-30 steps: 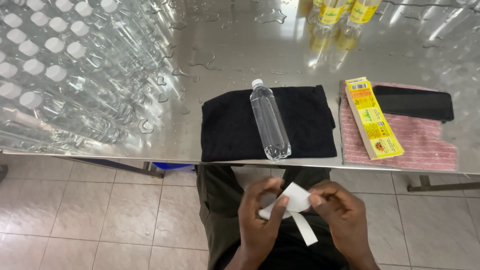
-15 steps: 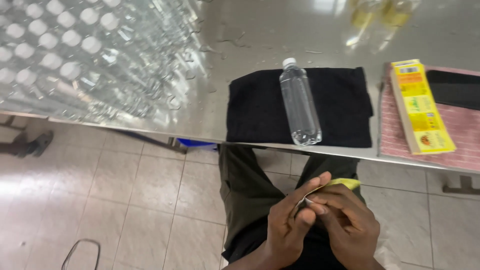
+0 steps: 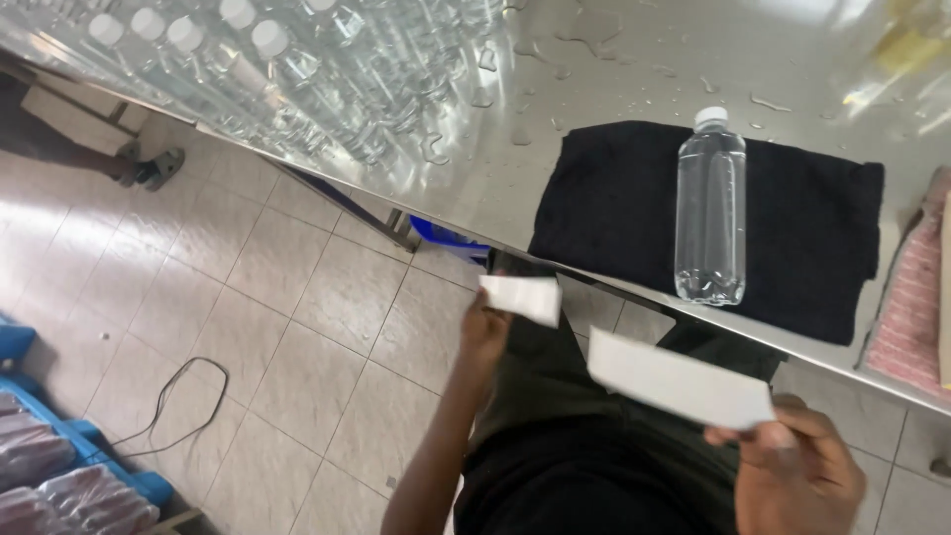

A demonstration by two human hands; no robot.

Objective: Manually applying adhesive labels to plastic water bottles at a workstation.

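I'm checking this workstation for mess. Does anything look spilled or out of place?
Yes: water drops and small puddles lie scattered on the steel table beside the black cloth. A loose cable also trails across the tiled floor.

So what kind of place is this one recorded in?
Probably a small bottling or bottle-labelling workshop. Rows of clear capped bottles crowd a wet steel table, one bottle lies on a black cloth, and the left hand and right hand hold white paper strips.
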